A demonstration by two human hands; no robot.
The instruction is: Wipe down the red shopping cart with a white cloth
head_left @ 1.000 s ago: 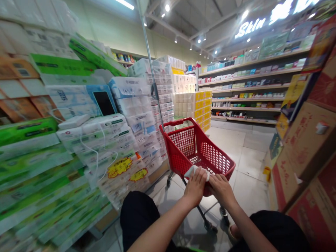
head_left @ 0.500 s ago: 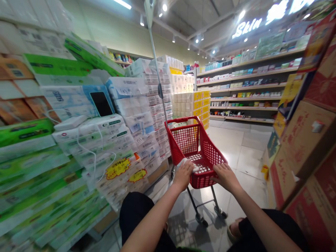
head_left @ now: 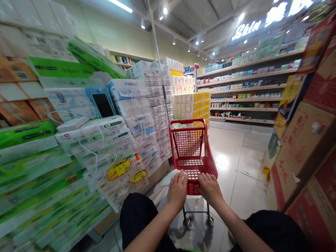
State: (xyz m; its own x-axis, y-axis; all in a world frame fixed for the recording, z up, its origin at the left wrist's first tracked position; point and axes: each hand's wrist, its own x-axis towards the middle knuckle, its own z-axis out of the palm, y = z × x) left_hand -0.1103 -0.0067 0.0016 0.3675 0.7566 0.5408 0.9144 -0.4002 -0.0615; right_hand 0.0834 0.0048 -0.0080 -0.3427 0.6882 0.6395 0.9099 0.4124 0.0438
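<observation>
From far away, I see on my left the large stack of wrapped packs [head_left: 34,161], and on my right the cardboard boxes [head_left: 301,136]. Between them, on the floor [head_left: 236,189], stands the red cart [head_left: 210,162], directly before me. The right hand [head_left: 211,189] has its grip curled closed over the near rim of this cart. Just beside it, the left hand [head_left: 177,190] has its grip bent closed upon the white cloth [head_left: 168,177], which is at the near left corner of the cart and reaches outward
</observation>
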